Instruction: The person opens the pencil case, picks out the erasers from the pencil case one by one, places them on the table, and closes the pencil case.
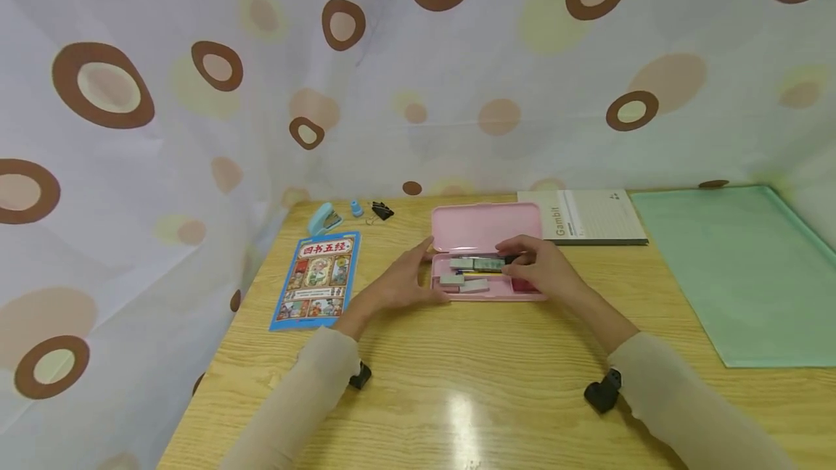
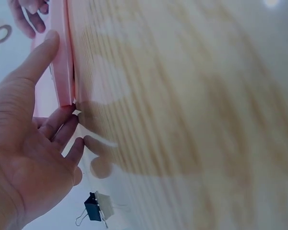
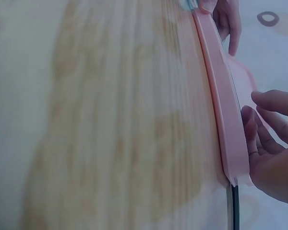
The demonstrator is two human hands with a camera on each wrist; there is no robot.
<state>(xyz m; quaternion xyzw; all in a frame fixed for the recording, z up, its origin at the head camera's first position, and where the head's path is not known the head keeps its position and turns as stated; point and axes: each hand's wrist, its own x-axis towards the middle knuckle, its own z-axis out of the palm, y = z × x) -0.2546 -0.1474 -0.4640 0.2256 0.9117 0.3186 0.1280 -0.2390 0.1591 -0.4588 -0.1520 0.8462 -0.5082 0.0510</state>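
Observation:
A pink pencil case (image 1: pixel 486 227) lies with its lid raised toward the back. Inside its tray are pale eraser-like blocks (image 1: pixel 452 281), a yellow pencil (image 1: pixel 480 273) and a dark red item (image 1: pixel 522 285) at the right end. My left hand (image 1: pixel 406 278) spans the left end of the case; in the left wrist view its thumb (image 2: pixel 48 48) lies on the front wall and the other fingers reach round the end. My right hand (image 1: pixel 545 267) reaches over the right end with bent fingers inside, close to a dark item; I cannot tell whether it pinches anything.
A blue-bordered book (image 1: pixel 316 280) lies to the left. Behind it are a light blue stapler (image 1: pixel 323 219), a small blue object (image 1: pixel 355 208) and a black binder clip (image 1: pixel 382 210). A notebook (image 1: pixel 594 217) lies behind the case; a green mat (image 1: pixel 738 274) covers the right side.

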